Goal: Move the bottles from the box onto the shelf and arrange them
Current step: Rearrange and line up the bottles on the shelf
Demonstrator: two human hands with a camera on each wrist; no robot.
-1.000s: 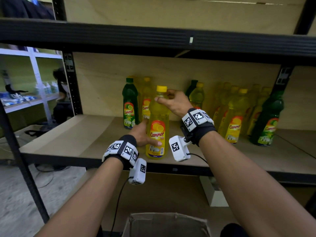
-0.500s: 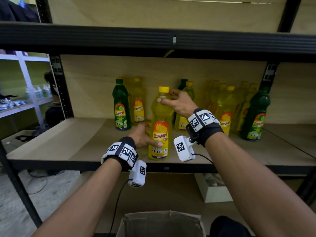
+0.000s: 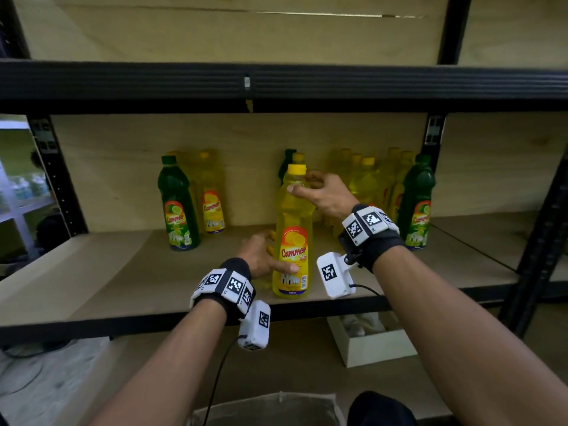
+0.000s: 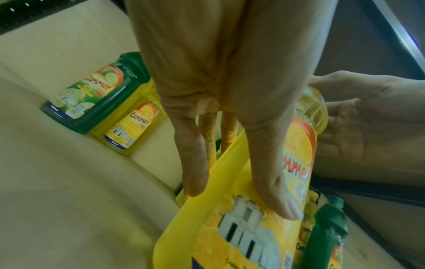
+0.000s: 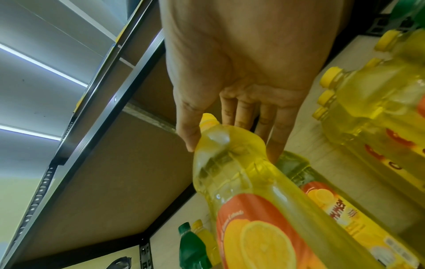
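A yellow bottle point(image 3: 292, 241) with a yellow cap and an orange label stands upright near the front edge of the wooden shelf point(image 3: 107, 272). My left hand point(image 3: 264, 256) grips its lower body, thumb on the label and fingers behind it. My right hand point(image 3: 319, 192) holds the neck just under the cap. In the left wrist view the left hand point(image 4: 230, 145) wraps the bottle point(image 4: 241, 233). The right wrist view has the right hand point(image 5: 230, 112) closed round the neck of the bottle point(image 5: 241, 182). The cardboard box point(image 3: 270, 407) lies below, its inside hidden.
A green bottle point(image 3: 176, 207) and a yellow one point(image 3: 212, 198) stand at the back left. Several yellow bottles point(image 3: 378, 179) and a green bottle point(image 3: 418, 207) crowd the back right. A black beam point(image 3: 276, 84) runs overhead. A white box point(image 3: 368, 342) sits under the shelf.
Both hands keep their hold on the yellow bottle, which stays upright by the shelf's front edge. My view has drifted a little across the shelf.
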